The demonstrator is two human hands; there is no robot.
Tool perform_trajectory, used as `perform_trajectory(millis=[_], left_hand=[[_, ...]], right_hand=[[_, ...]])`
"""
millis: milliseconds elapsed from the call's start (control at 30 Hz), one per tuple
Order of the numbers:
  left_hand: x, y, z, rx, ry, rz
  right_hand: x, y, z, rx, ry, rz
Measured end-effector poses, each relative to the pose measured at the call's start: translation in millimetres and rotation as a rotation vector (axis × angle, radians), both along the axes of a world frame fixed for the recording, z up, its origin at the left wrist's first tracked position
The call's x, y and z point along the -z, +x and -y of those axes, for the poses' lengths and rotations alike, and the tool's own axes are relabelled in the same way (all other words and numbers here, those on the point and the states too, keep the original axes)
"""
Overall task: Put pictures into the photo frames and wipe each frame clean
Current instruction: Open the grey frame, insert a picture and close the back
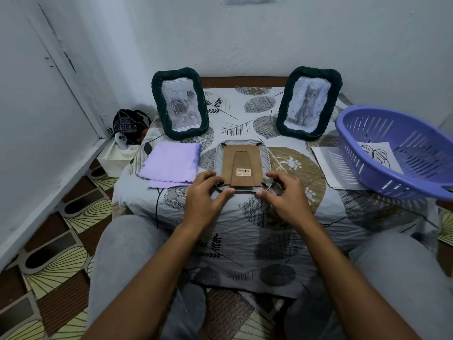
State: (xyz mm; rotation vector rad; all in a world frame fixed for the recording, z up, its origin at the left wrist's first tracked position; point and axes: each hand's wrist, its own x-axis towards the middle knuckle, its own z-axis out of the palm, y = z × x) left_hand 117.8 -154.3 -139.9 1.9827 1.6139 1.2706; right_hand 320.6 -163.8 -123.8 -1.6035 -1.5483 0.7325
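Head view: face-down frame [241, 165], long axis running away; left hand [204, 192] and right hand [285, 192] pinch its near corners.

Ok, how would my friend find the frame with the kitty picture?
Look along the back of the leaf-print bed, by the wall, where two dark twisted frames stand. The cat frame is the right one, beside the purple basket. The rose frame stands left; a third frame lies face down.

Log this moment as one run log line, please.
step: frame face down, back up | left hand: grips near left corner | right hand: grips near right corner | cloth: untouched beside it
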Motion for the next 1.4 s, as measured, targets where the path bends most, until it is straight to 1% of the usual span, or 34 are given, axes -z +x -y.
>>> perform_trajectory(millis=[67,167,300,400,467,533,600,667,733,833,900,967,1033,1067,1133,1233,1333,1400], left_hand=[[-4,-2,0,0.016,-0.018,0.018],[-15,-4,-5,0.032,-0.07,0.068],[-37,0,-27,-0.009,-0.126,0.162],[-53,5,-47,-0.003,-0.278,0.227],[-56,8,-60,0.002,-0.416,0.229],[-58,11,-67,0.006,-0.536,0.306],[-62,14,-73,0.005,-0.635,0.468],[-70,16,-75,0.022,-0.689,0.608],[-74,16,-77,0.037,-0.681,0.614],[-81,17,-80,0.074,-0.656,0.573],[-94,23,-79,0.136,-0.638,0.599],[-111,33,-76,0.192,-0.55,0.652],[-127,43,-70,0.234,-0.444,0.71],[-133,47,-68,0.257,-0.426,0.749],[-143,50,-65,0.311,-0.443,0.832],[-150,50,-62,0.387,-0.495,0.9],[-147,46,-63,0.473,-0.545,1.0],[-140,41,-68,0.512,-0.594,1.113]], right_hand=[[-2,1,0,-0.012,-0.015,-0.027],[-15,6,-4,-0.029,-0.055,-0.137],[-33,15,-29,0.061,-0.107,-0.255],[-41,17,-56,0.112,-0.233,-0.423],[-43,16,-71,0.146,-0.308,-0.476],[-43,17,-79,0.154,-0.375,-0.52],[-44,17,-84,0.129,-0.433,-0.6],[-48,18,-84,0.07,-0.476,-0.729],[-56,19,-84,0.003,-0.484,-0.844],[-77,17,-82,-0.072,-0.423,-0.926],[-95,12,-78,-0.106,-0.366,-0.931],[-112,6,-73,-0.132,-0.285,-0.905],[-126,0,-67,-0.165,-0.172,-0.818],[-132,-3,-63,-0.186,-0.111,-0.757],[-140,-10,-56,-0.215,0.001,-0.625],[-146,-19,-50,-0.244,0.145,-0.435],[-147,-25,-49,-0.231,0.239,-0.317],[-148,-27,-50,-0.226,0.263,-0.252]])
